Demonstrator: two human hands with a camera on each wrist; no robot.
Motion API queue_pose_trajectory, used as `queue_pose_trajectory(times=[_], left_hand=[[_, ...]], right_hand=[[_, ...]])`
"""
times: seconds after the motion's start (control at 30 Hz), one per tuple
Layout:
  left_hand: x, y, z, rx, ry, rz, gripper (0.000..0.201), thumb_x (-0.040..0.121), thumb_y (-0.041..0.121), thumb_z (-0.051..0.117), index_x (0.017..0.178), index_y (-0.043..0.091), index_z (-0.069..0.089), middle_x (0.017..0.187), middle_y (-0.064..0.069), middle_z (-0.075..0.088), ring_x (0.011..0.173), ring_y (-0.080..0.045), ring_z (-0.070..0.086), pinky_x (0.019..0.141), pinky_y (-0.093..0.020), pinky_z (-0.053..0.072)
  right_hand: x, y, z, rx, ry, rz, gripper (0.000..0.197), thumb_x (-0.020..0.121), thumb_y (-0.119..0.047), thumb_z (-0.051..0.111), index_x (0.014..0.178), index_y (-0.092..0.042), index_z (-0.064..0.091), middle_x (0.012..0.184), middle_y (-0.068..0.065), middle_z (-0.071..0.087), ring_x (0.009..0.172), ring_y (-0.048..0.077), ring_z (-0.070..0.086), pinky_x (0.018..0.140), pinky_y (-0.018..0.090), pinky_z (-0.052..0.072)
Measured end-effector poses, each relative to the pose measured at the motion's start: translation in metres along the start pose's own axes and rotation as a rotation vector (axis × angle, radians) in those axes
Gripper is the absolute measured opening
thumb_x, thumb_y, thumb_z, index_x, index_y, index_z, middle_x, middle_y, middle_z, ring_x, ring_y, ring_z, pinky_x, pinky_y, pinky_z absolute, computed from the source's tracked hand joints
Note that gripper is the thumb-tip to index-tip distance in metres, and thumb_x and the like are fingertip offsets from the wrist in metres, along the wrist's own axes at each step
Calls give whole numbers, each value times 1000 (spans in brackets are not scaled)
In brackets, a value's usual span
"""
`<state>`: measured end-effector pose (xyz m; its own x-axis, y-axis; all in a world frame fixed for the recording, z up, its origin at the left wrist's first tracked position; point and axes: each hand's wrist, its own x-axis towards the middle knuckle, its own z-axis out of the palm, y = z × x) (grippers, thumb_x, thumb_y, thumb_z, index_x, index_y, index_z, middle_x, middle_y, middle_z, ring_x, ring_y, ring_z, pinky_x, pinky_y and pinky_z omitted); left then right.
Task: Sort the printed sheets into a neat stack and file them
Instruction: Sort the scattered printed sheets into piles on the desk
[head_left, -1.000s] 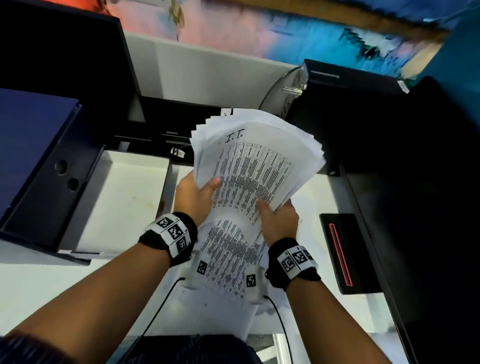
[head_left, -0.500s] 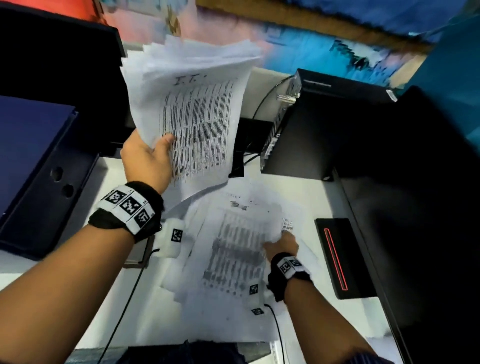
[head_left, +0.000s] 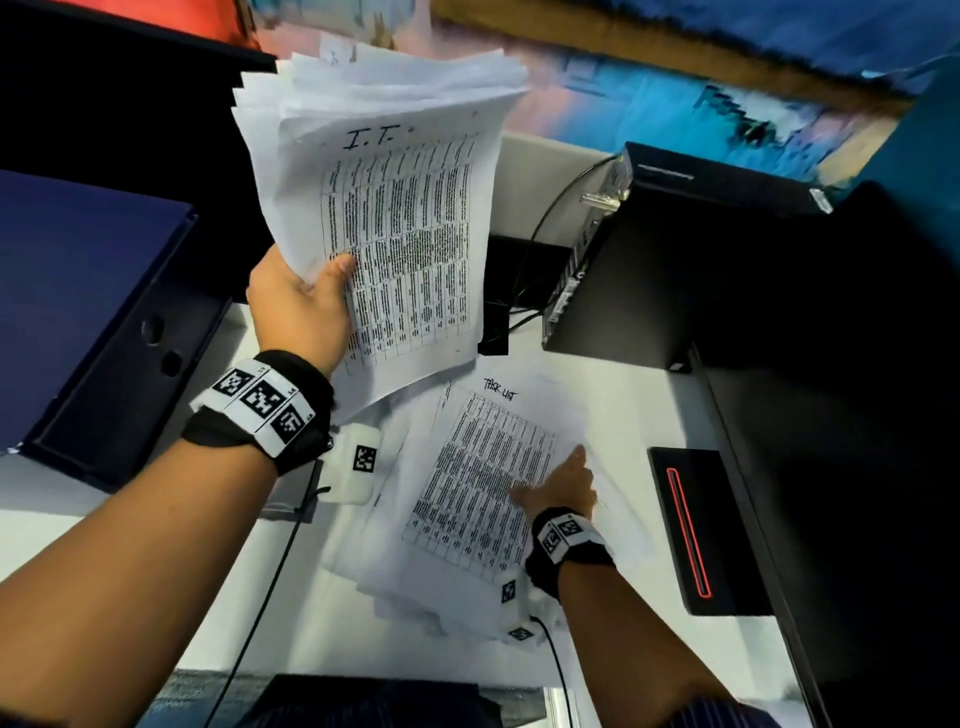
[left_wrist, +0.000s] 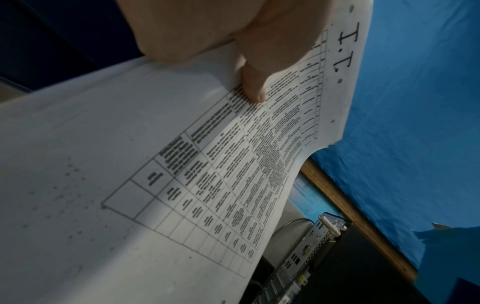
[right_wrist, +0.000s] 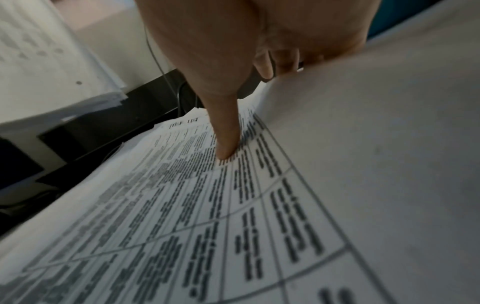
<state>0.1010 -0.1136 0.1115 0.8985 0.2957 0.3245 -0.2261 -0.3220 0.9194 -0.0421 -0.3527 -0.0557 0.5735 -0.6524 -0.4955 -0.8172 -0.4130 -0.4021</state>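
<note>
My left hand (head_left: 301, 306) holds a thick, fanned bundle of printed sheets (head_left: 395, 208) up above the desk, its top page marked "I.T.". The thumb (left_wrist: 253, 90) lies on the printed table of that bundle (left_wrist: 207, 185), with the fingers hidden behind it. A loose spread of more sheets (head_left: 478, 483) lies on the white desk, headed "TASK LIST". My right hand (head_left: 558, 488) is at the right edge of the spread. Its thumb (right_wrist: 226, 144) presses the top sheet (right_wrist: 182, 216), and its fingers curl under the lifted paper edge.
A dark blue box file (head_left: 78, 291) lies open-side up at the left. A black computer case (head_left: 649, 260) with cables (head_left: 550, 218) stands behind the sheets. A flat black device with a red line (head_left: 696, 525) lies at the right, beside a tall black unit.
A second ago both hands held the bundle together. My left hand has since raised it up and to the left, and my right hand has dropped onto the sheets left on the desk.
</note>
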Motion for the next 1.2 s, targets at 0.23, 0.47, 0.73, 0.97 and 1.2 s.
queue_pose_trajectory(times=[0.23, 0.47, 0.73, 0.97, 1.2], left_hand=[[2, -1, -7, 20, -4, -43, 31, 88, 22, 70, 117, 10, 64, 108, 5, 69, 102, -12, 66, 93, -24, 51], [-19, -6, 0, 59, -71, -244, 34, 89, 11, 70, 121, 10, 61, 105, 5, 64, 98, -15, 61, 87, -23, 45], [-46, -46, 28, 516, -453, -531, 33, 87, 23, 70, 106, -4, 63, 98, -19, 70, 88, -35, 68, 75, -39, 57], [-87, -73, 49, 641, -777, -621, 34, 90, 23, 68, 69, 5, 49, 66, -9, 53, 56, -23, 52, 50, -24, 41], [-86, -103, 43, 389, -662, -836, 36, 103, 20, 43, 123, -6, 56, 132, -22, 57, 118, -38, 56, 95, -37, 44]], right_hand=[[4, 0, -11, 105, 73, -14, 67, 86, -21, 70, 143, -4, 40, 135, 18, 57, 117, 33, 60, 95, 38, 53], [-5, -3, -71, 146, 156, -103, 23, 88, -15, 68, 104, -1, 60, 96, 17, 65, 85, 32, 64, 73, 31, 53], [-56, -59, -163, 44, 547, -502, 15, 90, -19, 63, 101, -9, 66, 87, 12, 69, 85, 32, 63, 70, 27, 46], [-83, -92, -220, 261, 635, -656, 14, 82, -12, 72, 94, -5, 70, 80, 5, 63, 77, 23, 65, 69, 23, 50], [-42, -71, -188, 447, 303, -533, 31, 83, -2, 75, 113, -2, 68, 104, 5, 69, 81, 13, 63, 68, 12, 46]])
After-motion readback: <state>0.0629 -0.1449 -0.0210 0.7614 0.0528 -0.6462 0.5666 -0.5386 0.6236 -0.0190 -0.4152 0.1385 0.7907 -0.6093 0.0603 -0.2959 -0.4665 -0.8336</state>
